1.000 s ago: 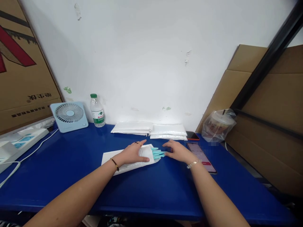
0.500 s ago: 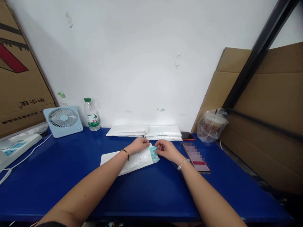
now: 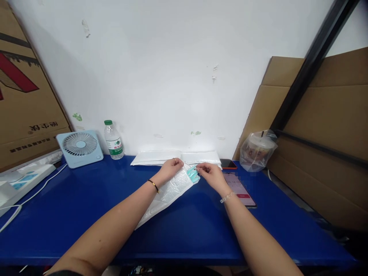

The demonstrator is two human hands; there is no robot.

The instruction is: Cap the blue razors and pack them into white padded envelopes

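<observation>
A white bubble mailer (image 3: 169,191) slants over the blue table, its open end toward the upper right. My left hand (image 3: 171,168) pinches the mailer's upper edge near that opening. Several teal items (image 3: 193,174) stick out of the mouth of the mailer; their exact shape is too small to tell. The fingers of my right hand (image 3: 209,173) are closed on the outer end of the teal items. Behind my hands, more white mailers (image 3: 201,157) lie in two stacks against the wall.
On the blue table (image 3: 86,203), a fan (image 3: 81,147), a bottle (image 3: 114,143) and a power strip (image 3: 24,182) are at the left. Two phones (image 3: 243,191) (image 3: 229,164) and a bagged cup (image 3: 258,150) are at the right, beside cardboard (image 3: 330,145).
The mailer has tilted more steeply, its open end moving up and to the right with both hands. The teal items have moved with it.
</observation>
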